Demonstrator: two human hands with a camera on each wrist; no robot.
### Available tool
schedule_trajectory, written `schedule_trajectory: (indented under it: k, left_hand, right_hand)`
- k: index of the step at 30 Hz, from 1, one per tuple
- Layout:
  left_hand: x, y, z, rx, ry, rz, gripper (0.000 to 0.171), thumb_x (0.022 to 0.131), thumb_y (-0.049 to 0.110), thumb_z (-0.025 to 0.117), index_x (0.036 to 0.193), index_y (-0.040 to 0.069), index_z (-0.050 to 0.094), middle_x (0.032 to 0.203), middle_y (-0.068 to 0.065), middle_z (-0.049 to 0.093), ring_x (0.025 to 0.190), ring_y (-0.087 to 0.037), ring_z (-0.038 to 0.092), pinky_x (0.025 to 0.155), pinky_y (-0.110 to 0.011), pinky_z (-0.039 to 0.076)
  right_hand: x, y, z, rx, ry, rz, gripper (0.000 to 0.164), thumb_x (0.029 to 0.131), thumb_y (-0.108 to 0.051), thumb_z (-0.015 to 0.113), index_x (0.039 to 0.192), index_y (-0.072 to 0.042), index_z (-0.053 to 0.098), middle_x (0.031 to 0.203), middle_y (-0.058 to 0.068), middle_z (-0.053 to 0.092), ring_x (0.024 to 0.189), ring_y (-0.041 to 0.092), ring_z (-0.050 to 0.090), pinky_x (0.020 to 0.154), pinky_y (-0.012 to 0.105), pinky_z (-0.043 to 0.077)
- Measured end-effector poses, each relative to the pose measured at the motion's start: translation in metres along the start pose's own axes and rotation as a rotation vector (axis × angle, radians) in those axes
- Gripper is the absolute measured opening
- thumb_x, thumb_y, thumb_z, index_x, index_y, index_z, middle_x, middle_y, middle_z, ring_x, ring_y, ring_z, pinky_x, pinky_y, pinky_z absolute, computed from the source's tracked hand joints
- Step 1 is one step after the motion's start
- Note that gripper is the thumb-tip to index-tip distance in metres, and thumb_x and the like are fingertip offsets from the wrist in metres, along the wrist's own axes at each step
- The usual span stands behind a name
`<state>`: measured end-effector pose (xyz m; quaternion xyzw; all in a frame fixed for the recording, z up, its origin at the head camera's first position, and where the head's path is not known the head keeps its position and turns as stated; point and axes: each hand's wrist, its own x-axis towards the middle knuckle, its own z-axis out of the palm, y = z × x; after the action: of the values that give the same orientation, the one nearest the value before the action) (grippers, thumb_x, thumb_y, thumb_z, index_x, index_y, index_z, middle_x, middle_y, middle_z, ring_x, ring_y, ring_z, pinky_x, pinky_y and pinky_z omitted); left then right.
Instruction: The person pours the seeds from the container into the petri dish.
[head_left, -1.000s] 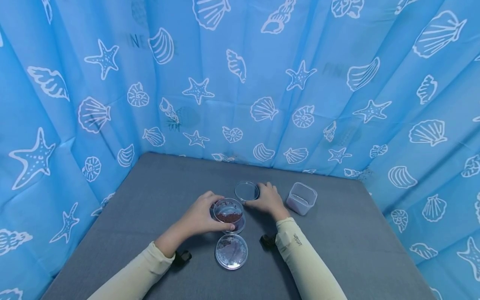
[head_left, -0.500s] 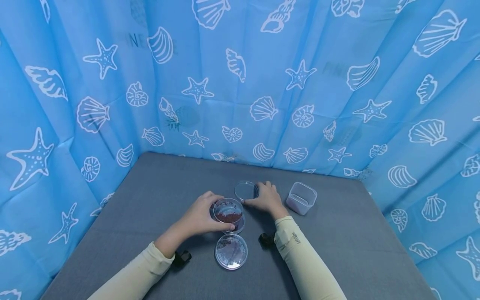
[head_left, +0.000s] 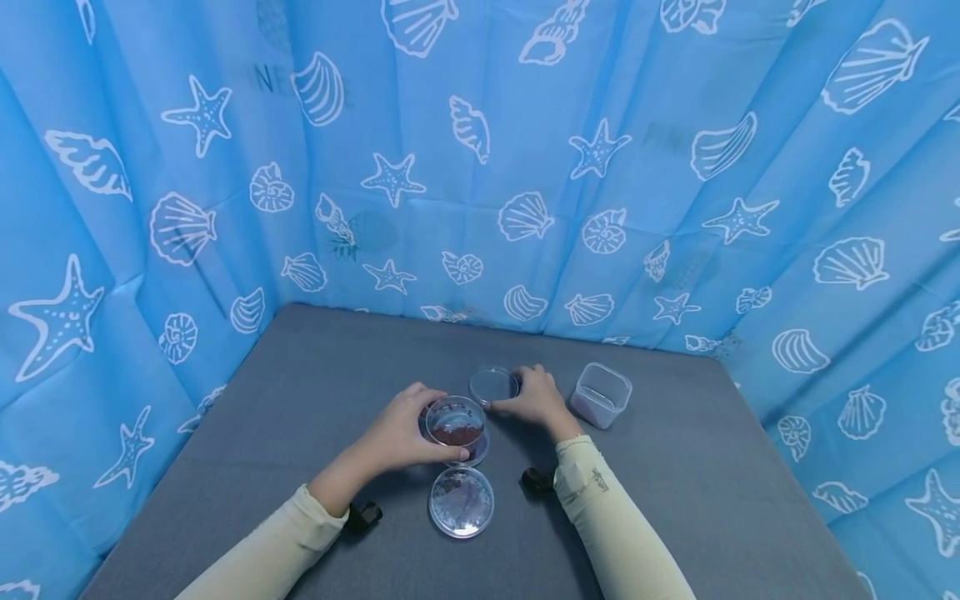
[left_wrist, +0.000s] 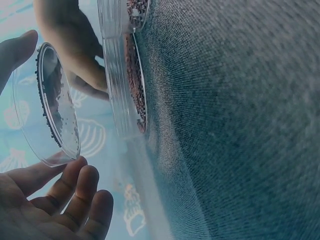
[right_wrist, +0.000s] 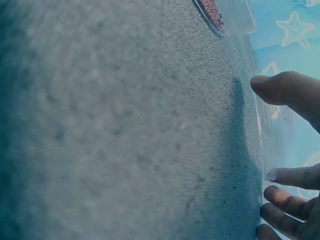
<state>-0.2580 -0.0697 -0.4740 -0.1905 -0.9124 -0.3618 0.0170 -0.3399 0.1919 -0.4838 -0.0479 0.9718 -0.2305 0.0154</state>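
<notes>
My left hand (head_left: 405,429) grips a clear petri dish (head_left: 456,422) by its rim between thumb and fingers, with dark reddish granules inside. In the left wrist view this held dish (left_wrist: 52,100) is apart from the table. Below it in the head view sits a second petri dish (head_left: 477,452), partly covered. Nearer the front lies a third petri dish (head_left: 461,502), with a shiny top. My right hand (head_left: 537,400) holds the edge of a clear round dish or lid (head_left: 492,384) towards the back; the right wrist view shows the thumb (right_wrist: 282,90) and fingertips around its faint rim.
A clear square plastic tub (head_left: 602,397) with pale pinkish contents stands right of my right hand. Grey cloth covers the table (head_left: 337,358). A blue shell-patterned curtain (head_left: 450,167) rises behind and along both sides.
The round dish or lid at my right hand has shifted slightly towards me. My left hand and its petri dish stay almost where they were.
</notes>
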Motion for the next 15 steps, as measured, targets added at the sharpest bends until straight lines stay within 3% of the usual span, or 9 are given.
schedule_trajectory:
  k: [9, 15]
  left_hand:
    - [0.0, -0.001, 0.003, 0.013, 0.004, 0.005, 0.102, 0.054, 0.08, 0.077, 0.134, 0.019, 0.058, 0.112, 0.003, 0.056, 0.101, -0.014, 0.056, 0.086, -0.036, 0.051]
    - [0.0, 0.0, 0.003, 0.019, -0.004, -0.002, 0.102, 0.055, 0.08, 0.076, 0.135, 0.02, 0.057, 0.112, 0.004, 0.055, 0.1, -0.012, 0.054, 0.085, -0.036, 0.052]
  right_hand:
    - [-0.006, 0.001, -0.001, 0.116, 0.035, -0.033, 0.086, 0.069, -0.052, 0.083, 0.135, -0.005, 0.054, 0.129, 0.016, 0.057, 0.119, 0.033, 0.055, 0.097, 0.05, 0.047]
    - [-0.012, 0.001, -0.007, 0.201, 0.043, -0.02, 0.092, 0.066, -0.055, 0.085, 0.138, -0.008, 0.051, 0.134, 0.015, 0.057, 0.125, 0.034, 0.054, 0.101, 0.05, 0.045]
